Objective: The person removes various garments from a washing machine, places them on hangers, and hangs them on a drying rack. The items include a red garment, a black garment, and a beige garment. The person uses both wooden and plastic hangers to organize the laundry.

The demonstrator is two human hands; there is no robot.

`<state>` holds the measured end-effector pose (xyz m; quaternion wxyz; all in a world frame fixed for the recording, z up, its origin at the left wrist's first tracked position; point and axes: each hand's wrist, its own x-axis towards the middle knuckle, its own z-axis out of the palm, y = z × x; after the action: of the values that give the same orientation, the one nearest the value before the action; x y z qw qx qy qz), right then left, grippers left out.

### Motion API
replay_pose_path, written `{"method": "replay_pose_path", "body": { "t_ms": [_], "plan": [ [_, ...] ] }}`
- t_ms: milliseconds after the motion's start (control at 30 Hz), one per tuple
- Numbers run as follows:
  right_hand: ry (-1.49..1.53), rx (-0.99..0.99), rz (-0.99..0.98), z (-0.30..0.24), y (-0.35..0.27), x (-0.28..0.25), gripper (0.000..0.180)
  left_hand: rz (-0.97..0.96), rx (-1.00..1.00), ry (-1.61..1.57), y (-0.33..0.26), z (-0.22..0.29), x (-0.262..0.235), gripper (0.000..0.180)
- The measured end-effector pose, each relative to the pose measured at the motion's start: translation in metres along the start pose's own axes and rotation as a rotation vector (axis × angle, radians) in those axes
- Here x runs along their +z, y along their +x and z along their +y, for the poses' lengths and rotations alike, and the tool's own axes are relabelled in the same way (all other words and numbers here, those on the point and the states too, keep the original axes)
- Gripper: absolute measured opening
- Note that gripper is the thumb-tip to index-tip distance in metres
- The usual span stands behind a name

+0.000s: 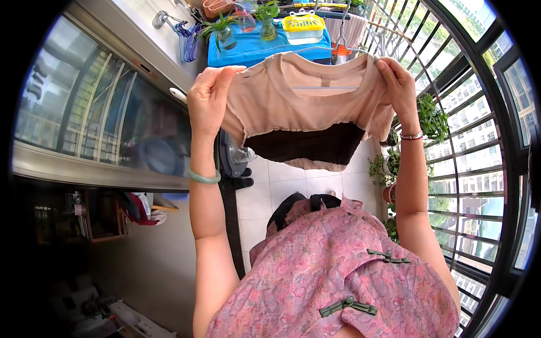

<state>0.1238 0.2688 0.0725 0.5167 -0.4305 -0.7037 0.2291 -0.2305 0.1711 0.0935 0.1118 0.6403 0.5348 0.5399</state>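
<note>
A beige short-sleeved T-shirt (270, 101) hangs spread in front of me, with a dark brown panel (310, 145) across its lower part. Inside it is a thin pale clothes hanger (332, 88), whose bar shows through the neck opening. My left hand (208, 101) is closed on the shirt's left shoulder, thumb and forefinger pinching the cloth. At the opposite shoulder, my right hand (401, 90) grips the fabric with the thumb on the near side. The hanger's ends are hidden by cloth and fingers.
Potted plants and a yellow-and-clear basket (304, 28) stand on a blue cover (248, 53) beyond the shirt. Purple hangers (187, 42) hang on the left wall. Black railings (462, 112) and plants (433, 118) line the right; a glass door (101, 101) is left.
</note>
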Motion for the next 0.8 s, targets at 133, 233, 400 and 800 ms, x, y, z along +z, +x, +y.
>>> {"method": "replay_pose_path", "body": {
  "t_ms": [133, 233, 400, 800],
  "plan": [
    [0.01, 0.079, -0.005, -0.009, 0.002, 0.0, 0.024, 0.064, 0.237, 0.23, -0.002, 0.013, 0.003, 0.028],
    [0.061, 0.055, -0.04, -0.005, 0.006, -0.001, 0.025, 0.099, 0.231, 0.15, -0.007, 0.005, 0.003, 0.02],
    [0.08, -0.017, -0.069, -0.015, 0.012, -0.002, 0.023, 0.151, 0.043, 0.203, -0.002, -0.003, -0.008, 0.021],
    [0.082, -0.097, -0.108, -0.023, 0.02, -0.001, 0.02, 0.207, 0.247, 0.464, 0.013, 0.04, 0.036, 0.015]
  ]
}}
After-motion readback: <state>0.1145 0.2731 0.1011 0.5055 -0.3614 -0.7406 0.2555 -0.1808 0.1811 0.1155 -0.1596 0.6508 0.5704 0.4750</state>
